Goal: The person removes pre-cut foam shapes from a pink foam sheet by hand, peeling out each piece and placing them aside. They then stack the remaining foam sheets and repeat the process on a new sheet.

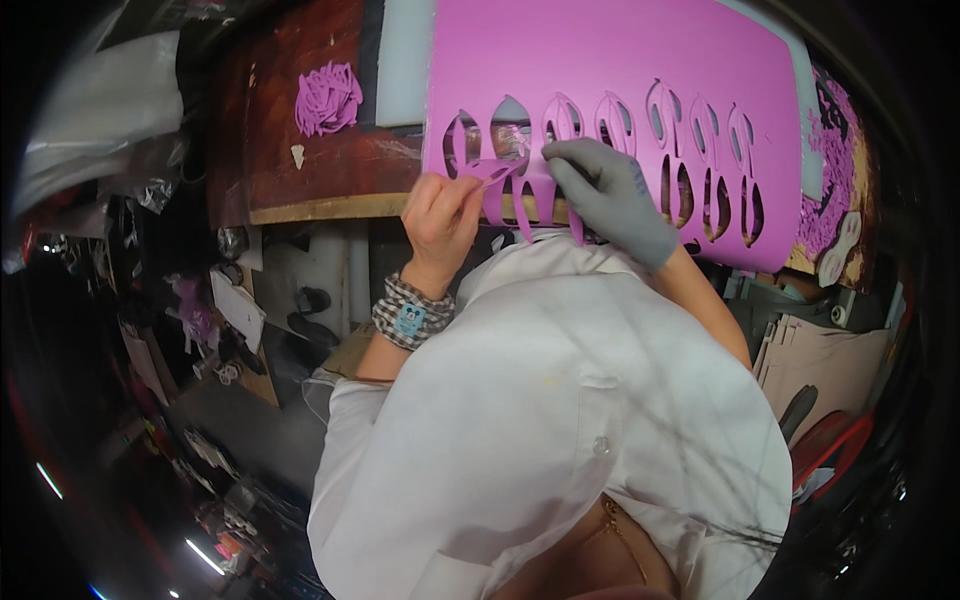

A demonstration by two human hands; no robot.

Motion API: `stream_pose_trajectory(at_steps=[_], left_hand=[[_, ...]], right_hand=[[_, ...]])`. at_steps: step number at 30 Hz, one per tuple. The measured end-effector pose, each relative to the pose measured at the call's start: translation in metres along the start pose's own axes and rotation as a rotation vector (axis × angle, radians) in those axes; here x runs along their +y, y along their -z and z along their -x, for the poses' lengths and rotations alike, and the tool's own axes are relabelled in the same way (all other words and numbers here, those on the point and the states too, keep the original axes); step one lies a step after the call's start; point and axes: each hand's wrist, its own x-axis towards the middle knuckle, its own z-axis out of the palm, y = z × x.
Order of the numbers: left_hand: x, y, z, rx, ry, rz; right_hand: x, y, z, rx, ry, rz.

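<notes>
A large purple sheet point(610, 50), die-cut with two rows of pointed oval openings, lies over the table and hangs past its front edge. My bare left hand point(440, 222) is closed in a pinch on a thin purple cut-out strip point(496, 174) at the sheet's left part. That strip stretches right across the openings; whether it is fully loose from the sheet I cannot tell. My right hand point(608, 195), in a grey glove, has its fingers curled together on the sheet between the openings, closed on its material. Narrow purple tongues hang below, between both hands.
A heap of purple strips point(328, 98) sits on the dark red tabletop point(285, 165) at left. More purple scraps point(830, 190) gather at the far right, beside a pale sole-shaped piece point(840, 250). Beige sheets point(825, 360) and a red rim point(845, 450) stand lower right.
</notes>
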Motion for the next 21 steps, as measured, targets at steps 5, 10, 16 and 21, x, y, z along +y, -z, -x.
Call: stream_pose_trajectory(at_steps=[5, 10, 16, 21], left_hand=[[0.007, -0.010, 0.030, 0.079, 0.273, 0.375], [0.011, -0.019, 0.028, 0.187, 0.682, 0.754], [0.001, -0.019, 0.025, 0.131, 1.040, 1.694], [0.005, -0.032, 0.021, -0.043, 1.085, 1.802]], right_hand=[[-0.004, -0.029, -0.017, 0.027, 0.465, 0.286], [-0.002, -0.040, -0.011, 0.013, 0.579, 0.277], [0.003, -0.039, -0.009, 0.027, 0.320, 0.075], [0.008, -0.039, -0.005, -0.060, 0.082, -0.119]])
